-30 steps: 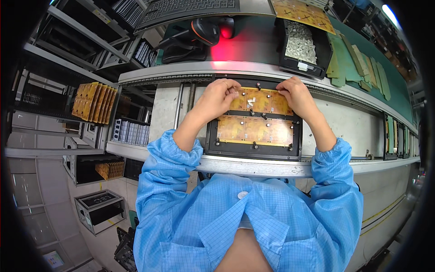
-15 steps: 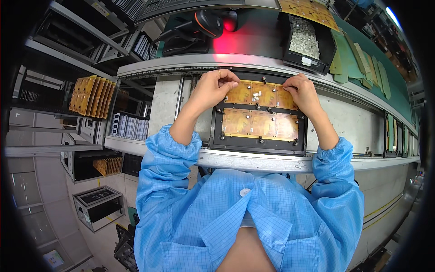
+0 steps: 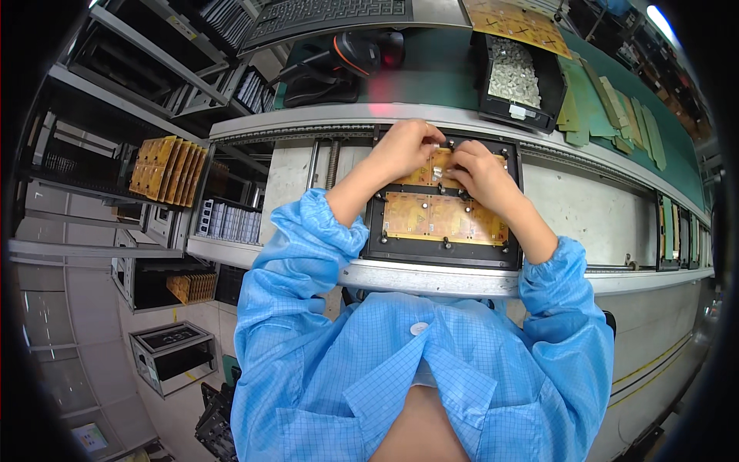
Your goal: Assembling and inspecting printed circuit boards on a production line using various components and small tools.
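A black carrier frame (image 3: 454, 252) holds two yellow-brown circuit board panels, clamped by small black and silver pins. Over the far panel (image 3: 416, 178) both hands come close together. My left hand (image 3: 404, 152) is closed, thumb and fingers pinched above that panel's back edge; something pale shows at the tips, too small to name. Curled over the panel's middle, my right hand (image 3: 483, 175) has its fingertips together beside a few small white pieces (image 3: 438, 165); what they pinch is hidden. Untouched, the near panel (image 3: 445, 218) lies toward me.
Beyond the rail stands a black bin (image 3: 514, 73) full of small white parts. Left of it are a handheld scanner (image 3: 354, 55) and a keyboard (image 3: 327, 11). Green strips (image 3: 612, 100) lie at the right. Racked boards (image 3: 165, 171) stand at the left.
Both hands have moved inward from the far panel's two ends to its middle, near the small white pieces. The view has shifted slightly.
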